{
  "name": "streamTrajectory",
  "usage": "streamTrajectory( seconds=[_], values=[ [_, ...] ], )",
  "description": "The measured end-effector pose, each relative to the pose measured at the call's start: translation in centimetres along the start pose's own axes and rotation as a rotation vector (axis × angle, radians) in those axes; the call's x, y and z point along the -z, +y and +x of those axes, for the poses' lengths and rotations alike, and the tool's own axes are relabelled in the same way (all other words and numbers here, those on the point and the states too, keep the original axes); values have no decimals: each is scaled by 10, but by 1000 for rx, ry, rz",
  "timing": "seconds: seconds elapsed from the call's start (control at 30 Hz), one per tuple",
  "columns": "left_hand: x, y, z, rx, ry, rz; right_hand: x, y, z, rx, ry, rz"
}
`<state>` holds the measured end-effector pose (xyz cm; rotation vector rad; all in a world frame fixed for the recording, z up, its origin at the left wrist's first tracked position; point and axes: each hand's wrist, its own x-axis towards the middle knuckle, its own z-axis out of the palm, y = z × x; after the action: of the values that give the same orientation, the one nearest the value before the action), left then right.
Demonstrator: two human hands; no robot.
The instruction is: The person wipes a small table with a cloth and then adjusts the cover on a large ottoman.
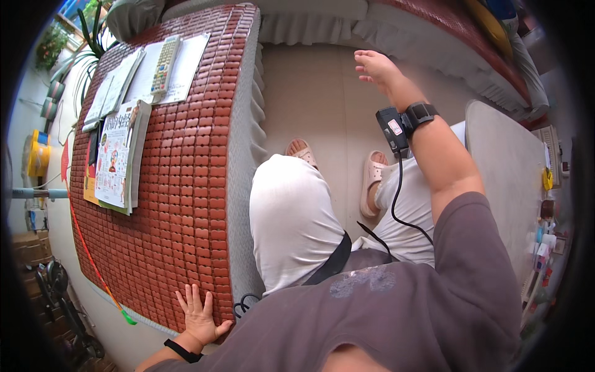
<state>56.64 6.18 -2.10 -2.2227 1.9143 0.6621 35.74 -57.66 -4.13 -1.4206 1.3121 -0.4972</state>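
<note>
My left hand (197,312) presses flat on the near corner of a red-brown tile seat mat (186,223), fingers spread, holding nothing. A black band (182,350) circles that wrist. My right hand (380,70) is raised over the floor to the front right, its fingers slightly bent and apart, with nothing in it. On the right wrist a black strap (420,114) carries a small black box (392,130) with a label. From this box a black cable (396,200) runs down over my white trousers (290,218).
A stack of books (115,158), loose papers (188,69) and a pale many-buttoned remote control (166,65) lie on the mat. A thin red stick (88,251) with a green tip crosses its left edge. A pale tabletop (502,158) stands right; a covered sofa (307,25) lies ahead.
</note>
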Motion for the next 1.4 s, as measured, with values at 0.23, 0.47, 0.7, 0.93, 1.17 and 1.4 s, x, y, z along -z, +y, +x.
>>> streamTrajectory(
  seconds=[0.23,0.47,0.7,0.93,1.17,1.4],
  values=[
    [-13,-8,-5,-21,10,32,17,-8,22,7,3,40],
    [-32,-23,-8,-100,152,139,33,-4,47,8,26,16],
    [-35,-25,-12,48,-2,30,54,-29,61,-22,34,-29],
    [-13,-15,15,131,-30,-73,63,-90,116,33,158,-92],
    [11,-5,44,172,-46,-135,69,-162,167,118,264,66],
    [70,7,77,164,-96,-145,50,6,250,-166,386,156]
  ],
)
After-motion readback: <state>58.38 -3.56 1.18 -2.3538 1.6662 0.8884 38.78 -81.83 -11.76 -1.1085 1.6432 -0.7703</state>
